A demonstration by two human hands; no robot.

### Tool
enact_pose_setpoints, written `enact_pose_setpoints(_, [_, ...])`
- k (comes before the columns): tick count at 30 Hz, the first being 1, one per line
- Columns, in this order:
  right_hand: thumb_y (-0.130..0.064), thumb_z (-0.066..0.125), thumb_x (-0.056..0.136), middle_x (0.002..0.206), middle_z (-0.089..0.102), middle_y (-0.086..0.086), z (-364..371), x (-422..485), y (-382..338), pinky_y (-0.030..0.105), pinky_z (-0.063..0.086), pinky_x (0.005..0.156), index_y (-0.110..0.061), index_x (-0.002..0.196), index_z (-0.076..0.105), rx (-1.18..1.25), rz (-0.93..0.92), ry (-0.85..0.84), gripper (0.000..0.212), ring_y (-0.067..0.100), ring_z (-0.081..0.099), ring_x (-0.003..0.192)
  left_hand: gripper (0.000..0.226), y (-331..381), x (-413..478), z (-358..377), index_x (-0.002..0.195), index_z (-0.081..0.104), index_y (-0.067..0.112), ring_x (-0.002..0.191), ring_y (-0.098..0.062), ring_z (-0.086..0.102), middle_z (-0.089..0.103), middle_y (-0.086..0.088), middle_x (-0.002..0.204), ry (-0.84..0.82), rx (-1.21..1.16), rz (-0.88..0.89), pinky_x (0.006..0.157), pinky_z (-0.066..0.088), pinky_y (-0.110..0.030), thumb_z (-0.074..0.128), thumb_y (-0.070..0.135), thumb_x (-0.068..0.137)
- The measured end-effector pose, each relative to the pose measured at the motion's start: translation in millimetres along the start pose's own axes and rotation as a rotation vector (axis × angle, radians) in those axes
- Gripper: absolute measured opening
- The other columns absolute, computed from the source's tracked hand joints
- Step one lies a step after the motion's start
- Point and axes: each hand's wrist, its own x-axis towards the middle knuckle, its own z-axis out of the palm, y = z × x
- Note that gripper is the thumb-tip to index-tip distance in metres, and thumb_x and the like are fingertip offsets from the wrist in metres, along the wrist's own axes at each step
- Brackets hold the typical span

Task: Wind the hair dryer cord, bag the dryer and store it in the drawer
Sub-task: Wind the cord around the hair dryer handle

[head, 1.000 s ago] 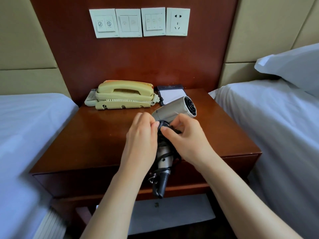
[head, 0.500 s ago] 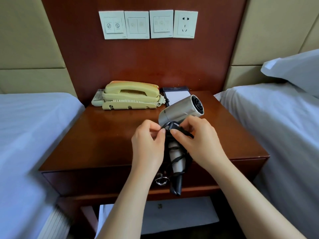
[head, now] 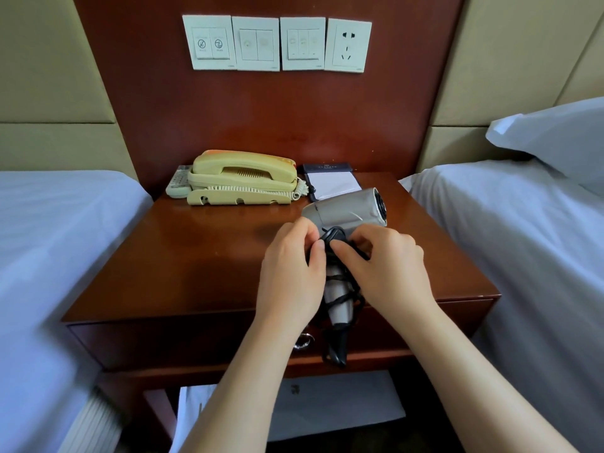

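a: entry, cord step. hair dryer [head: 346, 210] is held over the front of the nightstand [head: 202, 256], barrel pointing right, handle hanging down in front of the drawer [head: 196, 341]. black cord [head: 334, 235] is wound in loops round the handle.

b: hands?

a: left hand [head: 291, 276]: fingers curled, thumb and forefinger pinching the cord at the top of the handle. right hand [head: 385, 269]: also curled, pinching the same loop from the other side, just under the barrel.

b: how to do it well?

a: judgement: this looks like tucking in the loose end. hold one loop taut with the left and pass the end under it with the right. turns should be snug but not strained where the cord leaves the handle (a slack turn would slip off inside the bag). plug is hidden.

b: counts?

a: one dryer, one cord, two hands, one drawer, shut, with one ring pull [head: 302, 341]. one telephone [head: 242, 178], one remote [head: 178, 183], one notepad [head: 330, 183], four wall plates [head: 258, 44], two beds [head: 65, 230], one pillow [head: 555, 138]. something white on the shelf below; bag or paper, cannot tell.
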Motion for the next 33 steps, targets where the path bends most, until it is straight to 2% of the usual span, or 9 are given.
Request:
enact_pose_setpoints(6, [-0.046,0.057,0.086,0.076,0.062,0.0,5,2,3,0.029,0.032,0.068,-0.014,0.084,0.064,0.035,0.076,0.039,0.032,0.027,0.058,0.077,0.018,1,2,7,0.097,0.056,0.016,0.091,-0.012,0.053,0.055,0.006,0.098,-0.06,-0.083,-0.046,0.078,0.04,-0.021,0.045,0.004,0.092])
enact_pose_setpoints(10, [-0.037,0.054,0.09,0.082,0.061,-0.002,8,6,11,0.029,0.03,0.067,-0.015,0.091,0.064,0.103,0.147,0.103,0.024,0.022,0.059,0.079,0.038,12,-1,15,0.13,0.047,0.02,0.111,0.002,0.041,0.044,0.015,0.121,-0.239,-0.187,-0.064,0.086,0.027,0.006,0.04,0.005,0.096])
enact_pose_setpoints(11, [-0.035,0.055,0.09,0.085,0.062,-0.003,8,7,13,0.028,0.032,0.067,-0.016,0.094,0.064,0.137,0.161,0.105,0.021,0.019,0.059,0.08,0.041,12,0,15,0.135,0.044,0.022,0.115,0.004,0.039,0.042,0.016,0.126,-0.287,-0.214,-0.076,0.09,0.026,0.005,0.038,0.006,0.097])
enact_pose_setpoints(15, [-0.027,0.058,0.089,0.081,0.064,-0.008,6,11,18,0.027,0.046,0.073,-0.018,0.093,0.066,0.279,0.212,0.053,0.012,0.012,0.061,0.08,0.038,-1,8,13,0.135,0.046,0.021,0.128,-0.011,0.045,0.05,0.005,0.137,-0.304,-0.285,-0.213,0.109,0.034,-0.028,0.037,0.015,0.099])
enact_pose_setpoints(19, [-0.02,0.059,0.087,0.078,0.063,-0.012,0,10,21,0.003,0.039,0.061,-0.02,0.091,0.067,0.313,0.215,0.021,0.009,-0.001,0.057,0.071,0.052,-12,7,7,0.135,0.049,0.021,0.125,-0.023,0.051,0.058,-0.005,0.133,-0.389,-0.139,-0.33,0.108,0.038,-0.044,0.041,0.044,0.089])
enact_pose_setpoints(23, [-0.024,0.059,0.087,0.085,0.068,-0.006,-7,-3,18,0.023,0.044,0.07,-0.02,0.097,0.067,0.302,0.211,-0.023,0.013,0.009,0.061,0.076,0.015,-8,8,-2,0.096,0.061,0.037,0.098,-0.005,0.064,0.071,0.01,0.098,-0.442,-0.212,-0.262,0.095,0.044,-0.028,0.052,0.024,0.093])
enact_pose_setpoints(26, [-0.025,0.057,0.088,0.079,0.065,-0.001,-6,-9,16,0.029,0.044,0.068,-0.018,0.094,0.064,0.275,0.16,-0.035,0.012,0.012,0.058,0.071,0.025,-5,10,1,0.11,0.064,0.028,0.097,-0.007,0.068,0.074,0.007,0.1,-0.469,-0.289,-0.197,0.099,0.047,-0.034,0.055,0.014,0.091])
enact_pose_setpoints(29, [-0.025,0.058,0.088,0.066,0.056,-0.007,-6,-3,22,0.015,0.038,0.057,-0.016,0.086,0.06,0.32,0.128,-0.063,0.01,0.005,0.051,0.061,0.031,-5,15,17,0.115,0.063,0.025,0.1,-0.007,0.067,0.074,0.007,0.103,-0.423,-0.355,-0.21,0.1,0.048,-0.039,0.057,0.012,0.088])
enact_pose_setpoints(33, [-0.021,0.055,0.089,0.089,0.068,0.0,-5,5,32,0.016,0.045,0.068,-0.014,0.099,0.061,0.413,0.151,-0.112,0.014,0.01,0.061,0.08,0.036,-10,24,40,0.123,0.061,0.022,0.108,-0.008,0.064,0.071,0.005,0.113,-0.35,-0.371,-0.222,0.101,0.047,-0.039,0.057,0.012,0.089])
